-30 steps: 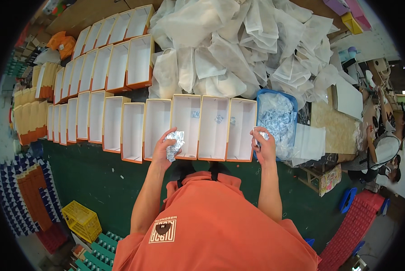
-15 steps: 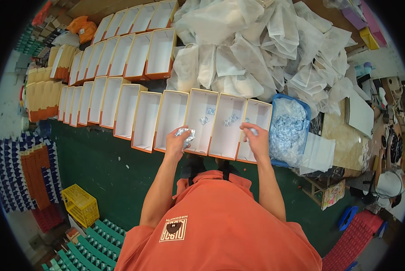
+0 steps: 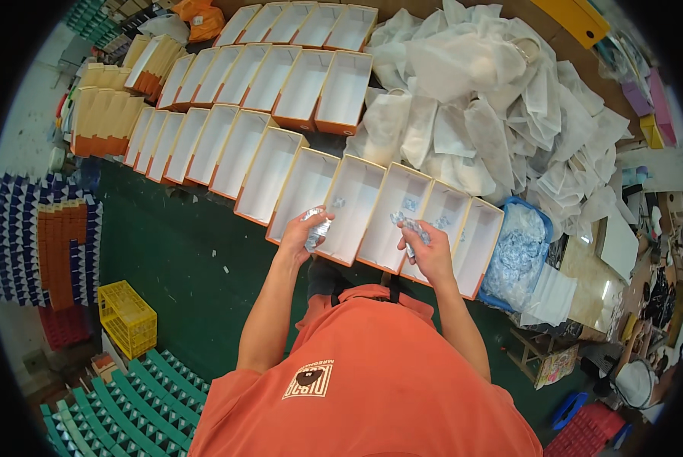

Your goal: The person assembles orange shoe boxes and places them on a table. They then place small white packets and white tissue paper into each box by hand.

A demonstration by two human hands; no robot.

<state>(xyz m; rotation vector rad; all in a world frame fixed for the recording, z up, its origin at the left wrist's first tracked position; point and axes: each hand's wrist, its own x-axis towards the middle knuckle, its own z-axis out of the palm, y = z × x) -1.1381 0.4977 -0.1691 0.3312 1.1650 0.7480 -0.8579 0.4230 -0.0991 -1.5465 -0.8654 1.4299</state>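
My left hand (image 3: 302, 238) is closed on a clump of small clear-and-blue sachets (image 3: 318, 228), over the near end of an open box (image 3: 305, 186) in the front row. Further right, my right hand (image 3: 433, 253) pinches a few more sachets (image 3: 416, 228) above the near parts of two adjoining boxes. Between the hands, one sachet (image 3: 338, 202) lies in a white-lined box (image 3: 349, 228). Another sachet (image 3: 410, 204) rests in the box to its right. Sachets also show in the last two boxes of the row, partly hidden by my right hand.
A blue basket (image 3: 548, 221) of sachets in plastic stands right of the row. Behind are more open boxes (image 3: 303, 80) and a heap of white cloth-like bags (image 3: 471, 68). A yellow crate (image 3: 128, 316) stands on the green floor, lower left.
The view has shifted, so the boxes sit further right in it. My right hand has moved left from the end box and now shows sachets in its fingers. A sachet now shows in the fourth box from the right.
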